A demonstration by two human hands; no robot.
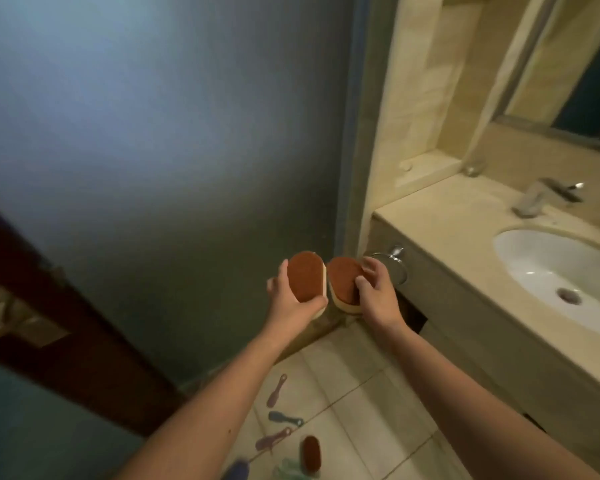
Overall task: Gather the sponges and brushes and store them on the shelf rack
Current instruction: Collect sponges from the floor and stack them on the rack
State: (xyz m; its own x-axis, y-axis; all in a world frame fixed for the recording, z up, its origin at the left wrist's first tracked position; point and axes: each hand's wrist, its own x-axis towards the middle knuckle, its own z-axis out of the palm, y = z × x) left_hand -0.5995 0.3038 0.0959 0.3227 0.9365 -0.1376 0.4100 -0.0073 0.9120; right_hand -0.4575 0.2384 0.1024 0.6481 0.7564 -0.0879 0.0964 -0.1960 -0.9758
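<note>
My left hand (290, 299) grips an oval sponge (305, 276) with a brown scrub face and a cream foam back. My right hand (378, 289) grips a second sponge of the same kind (343, 279). The two sponges are held side by side at chest height, nearly touching, brown faces toward me. On the tiled floor below lie a pink brush (277, 390), a teal brush (284, 418), another pink brush (273, 439) and a third brown sponge (312, 452). No shelf rack is in view.
A frosted glass partition (153, 168) fills the left. To the right stands a beige vanity counter (440, 223) with a white sink (561, 271), a faucet (544, 195) and a metal towel ring (392, 261) close behind my right hand. A dark wooden frame (66, 334) lies at the lower left.
</note>
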